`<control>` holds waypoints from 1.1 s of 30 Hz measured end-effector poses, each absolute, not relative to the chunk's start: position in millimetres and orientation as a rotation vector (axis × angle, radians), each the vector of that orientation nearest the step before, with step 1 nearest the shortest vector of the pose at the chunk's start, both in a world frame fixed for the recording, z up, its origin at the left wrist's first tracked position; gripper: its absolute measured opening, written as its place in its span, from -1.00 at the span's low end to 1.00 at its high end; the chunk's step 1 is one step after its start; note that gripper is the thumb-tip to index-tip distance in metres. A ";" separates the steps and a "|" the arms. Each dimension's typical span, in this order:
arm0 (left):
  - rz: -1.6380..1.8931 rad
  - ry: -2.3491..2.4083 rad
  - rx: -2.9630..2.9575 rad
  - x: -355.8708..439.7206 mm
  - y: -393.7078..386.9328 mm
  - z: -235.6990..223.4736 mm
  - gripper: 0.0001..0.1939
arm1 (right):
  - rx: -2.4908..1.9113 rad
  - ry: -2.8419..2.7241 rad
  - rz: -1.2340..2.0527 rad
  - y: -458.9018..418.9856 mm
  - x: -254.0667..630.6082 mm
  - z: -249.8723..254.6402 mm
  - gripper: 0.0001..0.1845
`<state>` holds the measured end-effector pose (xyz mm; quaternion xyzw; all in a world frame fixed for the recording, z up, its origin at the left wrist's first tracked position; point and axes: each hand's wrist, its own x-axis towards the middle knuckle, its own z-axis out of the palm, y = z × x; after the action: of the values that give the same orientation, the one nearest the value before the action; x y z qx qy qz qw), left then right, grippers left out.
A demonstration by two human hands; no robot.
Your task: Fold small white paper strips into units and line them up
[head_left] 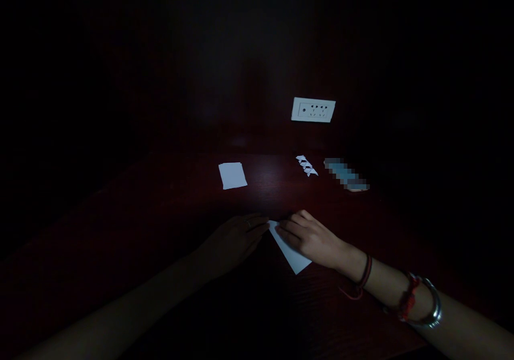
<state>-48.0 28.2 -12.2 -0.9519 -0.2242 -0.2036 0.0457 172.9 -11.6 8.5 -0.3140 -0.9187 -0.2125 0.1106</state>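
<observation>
A folded piece of white paper [296,265] lies on the dark red table between my hands, one pointed end toward me. My right hand [311,239] rests over its right side, fingers bent and pressed onto it, hiding part of the sheet. My left hand [239,240], in deep shadow with a ring on one finger, has its fingertips closed at the paper's far left corner. How firmly they pinch is hard to see in the dark.
Beyond my hands lies a stack of white paper sheets [233,175]. Several small folded white paper pieces [307,165] sit in a row at the back right, beside a phone [347,175] with a blurred screen. A socket panel [313,110] is on the wall behind the table [180,199].
</observation>
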 end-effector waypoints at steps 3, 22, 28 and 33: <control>-0.611 -0.665 -2.913 -48.3 27.8 -10.9 -0.65 | -0.919 -2.696 -0.632 -11.6 172.9 8.6 -0.73; -0.678 -0.811 -2.873 -46.8 28.1 -11.6 -0.67 | -0.900 -2.675 -0.679 -9.5 172.1 6.0 -0.76; -0.588 -0.684 -2.957 -48.0 28.3 -9.7 -0.61 | -0.900 -2.673 -0.683 -9.6 172.3 5.2 -0.74; -0.543 -0.699 -2.954 -48.5 32.2 -13.0 -0.60 | -0.908 -2.666 -0.671 -9.5 172.1 4.7 -0.75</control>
<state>-48.5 32.2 -13.0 -0.9576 -0.2265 -0.1759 0.0292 172.1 -9.5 4.7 -0.3112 -0.9139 -0.2301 0.1226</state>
